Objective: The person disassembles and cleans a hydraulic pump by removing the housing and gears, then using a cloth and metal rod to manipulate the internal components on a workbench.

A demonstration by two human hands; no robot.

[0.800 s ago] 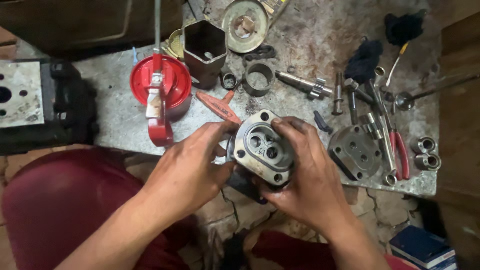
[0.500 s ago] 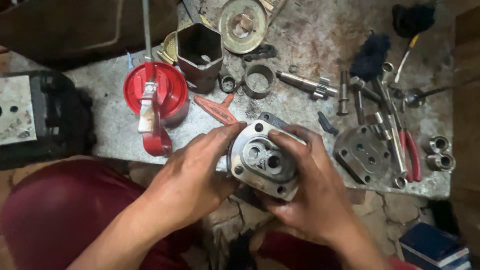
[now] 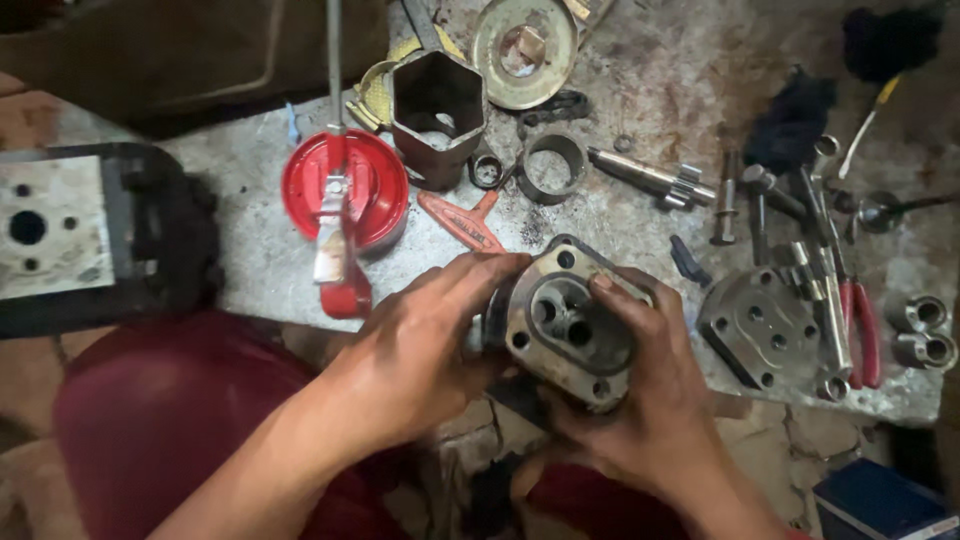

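A grey pump housing [image 3: 572,325] is gripped between both hands just over the near edge of the counter [image 3: 640,215], its bored face turned up. The left hand [image 3: 425,345] is closed on its 9 o'clock side, fingers laid across the top corner. The right hand [image 3: 650,400] is wrapped around its 3 o'clock side and underside. At 10 o'clock lies a red oil can [image 3: 345,190]; at 3 o'clock, a drilled cover plate [image 3: 760,325].
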